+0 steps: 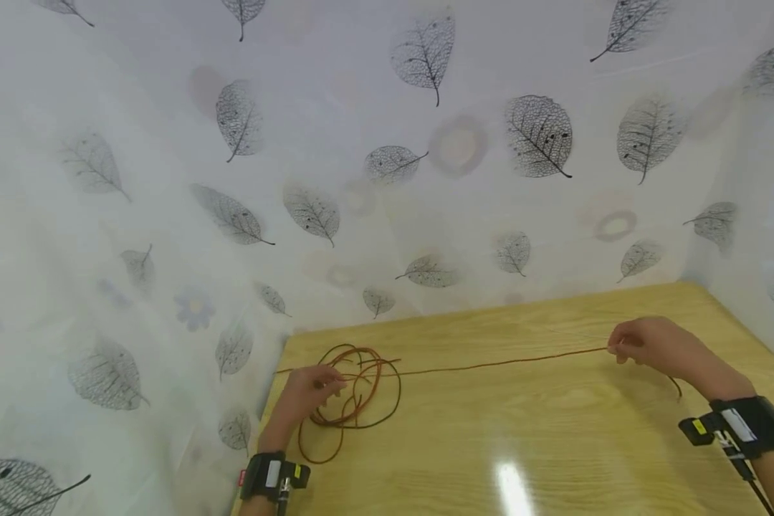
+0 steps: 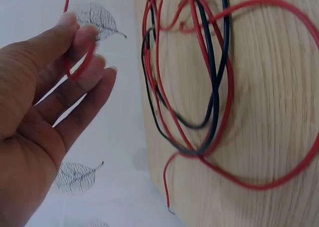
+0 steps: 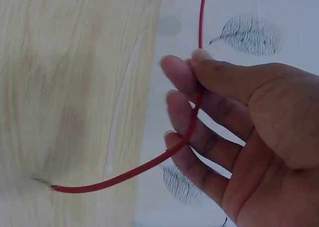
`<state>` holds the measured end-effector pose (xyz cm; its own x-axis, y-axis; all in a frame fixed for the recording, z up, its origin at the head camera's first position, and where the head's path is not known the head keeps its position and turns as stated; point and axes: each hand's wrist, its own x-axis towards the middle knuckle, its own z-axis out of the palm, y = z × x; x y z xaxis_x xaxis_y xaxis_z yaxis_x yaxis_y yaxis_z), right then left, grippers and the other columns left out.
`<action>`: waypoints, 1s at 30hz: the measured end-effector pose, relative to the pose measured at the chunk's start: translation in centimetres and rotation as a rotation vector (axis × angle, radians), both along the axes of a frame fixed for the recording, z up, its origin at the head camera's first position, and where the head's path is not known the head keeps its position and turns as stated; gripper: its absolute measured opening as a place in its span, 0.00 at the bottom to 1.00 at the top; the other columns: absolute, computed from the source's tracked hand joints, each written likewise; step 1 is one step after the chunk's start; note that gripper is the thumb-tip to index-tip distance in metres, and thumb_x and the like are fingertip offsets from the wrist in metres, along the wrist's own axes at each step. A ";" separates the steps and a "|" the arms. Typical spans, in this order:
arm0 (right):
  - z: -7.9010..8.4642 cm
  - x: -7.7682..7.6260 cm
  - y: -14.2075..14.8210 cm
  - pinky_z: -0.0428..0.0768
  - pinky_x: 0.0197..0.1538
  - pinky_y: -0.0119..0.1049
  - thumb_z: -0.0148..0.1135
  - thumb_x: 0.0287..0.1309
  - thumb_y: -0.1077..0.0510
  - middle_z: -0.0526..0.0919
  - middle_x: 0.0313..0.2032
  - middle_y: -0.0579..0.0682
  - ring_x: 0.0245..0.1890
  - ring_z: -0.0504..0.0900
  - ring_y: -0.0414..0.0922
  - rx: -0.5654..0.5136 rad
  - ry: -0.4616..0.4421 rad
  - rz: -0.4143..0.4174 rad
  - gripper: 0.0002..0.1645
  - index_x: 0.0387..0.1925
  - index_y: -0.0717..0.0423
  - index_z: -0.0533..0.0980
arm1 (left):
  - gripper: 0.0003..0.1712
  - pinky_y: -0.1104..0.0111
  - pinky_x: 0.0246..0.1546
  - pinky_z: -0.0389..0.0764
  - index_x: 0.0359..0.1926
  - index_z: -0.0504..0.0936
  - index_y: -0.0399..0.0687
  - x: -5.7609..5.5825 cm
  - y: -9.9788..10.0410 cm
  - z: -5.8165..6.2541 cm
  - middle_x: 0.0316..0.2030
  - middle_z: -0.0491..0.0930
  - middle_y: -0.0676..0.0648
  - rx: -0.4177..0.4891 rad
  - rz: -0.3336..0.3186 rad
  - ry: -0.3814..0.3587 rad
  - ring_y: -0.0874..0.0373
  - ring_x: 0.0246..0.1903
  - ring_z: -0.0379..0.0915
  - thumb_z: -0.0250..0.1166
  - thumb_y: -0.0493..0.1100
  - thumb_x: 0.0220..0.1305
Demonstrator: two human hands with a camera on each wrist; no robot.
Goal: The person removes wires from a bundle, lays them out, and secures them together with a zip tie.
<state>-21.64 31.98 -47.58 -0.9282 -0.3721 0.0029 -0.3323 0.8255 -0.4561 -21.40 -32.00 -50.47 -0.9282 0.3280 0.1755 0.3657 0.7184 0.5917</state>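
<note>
A thin red wire [image 1: 490, 364] stretches nearly straight above the table between both hands. At the left, my left hand [image 1: 304, 390] pinches it between thumb and index finger, and a short bend of red wire [image 2: 76, 75] shows at the fingers in the left wrist view. Far to the right, my right hand [image 1: 661, 351] pinches the wire between thumb and forefinger. Below that pinch, the wire's tail [image 3: 124, 175] curves across the other fingers to a bare metal end. Loose loops of red and black wire [image 2: 214, 100] lie beside the left hand.
The wooden table [image 1: 490, 423] meets a pale leaf-patterned curtain [image 1: 361, 236] at the back and sides. A thin whitish strip [image 3: 119, 102] lies on the table near the right hand. Each wrist wears a black strap with a camera and cable.
</note>
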 end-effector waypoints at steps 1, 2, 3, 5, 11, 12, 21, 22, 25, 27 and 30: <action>-0.1 0.1 0.5 0.74 0.28 0.33 0.62 0.61 0.57 0.80 0.25 0.37 0.25 0.78 0.37 0.003 -0.029 -0.002 0.04 0.37 0.50 0.81 | 0.07 0.70 0.19 0.75 0.38 0.86 0.55 0.1 0.4 -0.1 0.27 0.82 0.58 -0.014 -0.016 -0.014 0.59 0.19 0.77 0.68 0.49 0.61; -0.3 0.3 1.0 0.74 0.27 0.33 0.62 0.61 0.56 0.81 0.25 0.38 0.25 0.78 0.37 0.008 -0.055 -0.012 0.03 0.35 0.49 0.81 | 0.06 0.70 0.21 0.76 0.37 0.85 0.56 0.3 0.9 -0.2 0.27 0.82 0.60 -0.032 -0.030 -0.023 0.61 0.21 0.78 0.68 0.50 0.60; -0.6 0.4 1.5 0.73 0.27 0.33 0.63 0.60 0.55 0.81 0.26 0.39 0.25 0.77 0.37 0.019 -0.064 -0.015 0.03 0.34 0.49 0.82 | 0.06 0.70 0.23 0.76 0.36 0.85 0.57 0.4 1.3 -0.3 0.28 0.82 0.61 -0.044 -0.046 -0.030 0.62 0.23 0.78 0.68 0.50 0.59; -1.2 0.7 2.3 0.73 0.28 0.34 0.65 0.58 0.54 0.82 0.28 0.40 0.26 0.77 0.36 0.039 -0.068 -0.027 0.04 0.34 0.48 0.82 | 0.04 0.70 0.26 0.76 0.33 0.85 0.59 0.7 2.2 -0.5 0.29 0.82 0.62 -0.076 -0.076 -0.022 0.66 0.25 0.76 0.69 0.50 0.58; -3.6 1.1 4.3 0.73 0.31 0.37 0.68 0.54 0.53 0.84 0.32 0.43 0.29 0.75 0.37 0.075 -0.055 -0.052 0.04 0.31 0.48 0.83 | 0.03 0.72 0.25 0.72 0.29 0.84 0.65 1.2 4.2 -2.0 0.27 0.78 0.66 -0.155 -0.111 -0.076 0.69 0.24 0.71 0.71 0.51 0.56; -4.0 1.0 4.4 0.73 0.32 0.38 0.68 0.54 0.53 0.84 0.32 0.43 0.30 0.75 0.38 0.072 -0.064 -0.050 0.03 0.31 0.47 0.83 | 0.04 0.72 0.25 0.72 0.29 0.83 0.65 1.3 4.2 -2.3 0.27 0.78 0.66 -0.166 -0.114 -0.091 0.69 0.24 0.71 0.71 0.51 0.56; -5.4 0.9 3.6 0.74 0.32 0.39 0.71 0.50 0.58 0.83 0.31 0.44 0.30 0.75 0.39 0.058 -0.107 -0.067 0.04 0.29 0.47 0.83 | 0.06 0.73 0.24 0.72 0.24 0.84 0.65 2.4 3.7 -2.8 0.23 0.78 0.65 -0.162 -0.129 -0.202 0.68 0.22 0.70 0.75 0.50 0.50; -5.4 0.9 3.4 0.74 0.32 0.39 0.71 0.50 0.59 0.82 0.30 0.43 0.30 0.75 0.39 0.062 -0.105 -0.066 0.04 0.28 0.47 0.82 | 0.06 0.73 0.24 0.72 0.24 0.84 0.65 2.4 3.7 -2.8 0.23 0.78 0.65 -0.165 -0.130 -0.208 0.68 0.22 0.70 0.75 0.50 0.50; -5.3 0.7 3.0 0.75 0.32 0.40 0.71 0.50 0.58 0.83 0.30 0.44 0.30 0.77 0.40 0.066 -0.091 -0.048 0.04 0.29 0.49 0.82 | 0.05 0.72 0.24 0.72 0.24 0.85 0.65 2.3 3.8 -2.8 0.23 0.79 0.65 -0.183 -0.124 -0.237 0.68 0.22 0.71 0.74 0.53 0.51; -4.9 0.6 2.6 0.77 0.33 0.42 0.70 0.51 0.57 0.83 0.30 0.45 0.31 0.79 0.42 0.066 -0.065 -0.046 0.04 0.30 0.51 0.82 | 0.06 0.72 0.24 0.72 0.24 0.85 0.64 2.1 3.8 -2.9 0.23 0.78 0.64 -0.186 -0.120 -0.231 0.68 0.22 0.70 0.73 0.54 0.52; -4.0 0.5 1.6 0.78 0.35 0.45 0.68 0.53 0.56 0.84 0.31 0.46 0.32 0.81 0.45 0.060 0.024 -0.039 0.07 0.33 0.54 0.83 | 0.07 0.72 0.23 0.72 0.25 0.83 0.63 1.5 4.1 -3.0 0.23 0.77 0.64 -0.189 -0.119 -0.175 0.68 0.22 0.70 0.72 0.55 0.54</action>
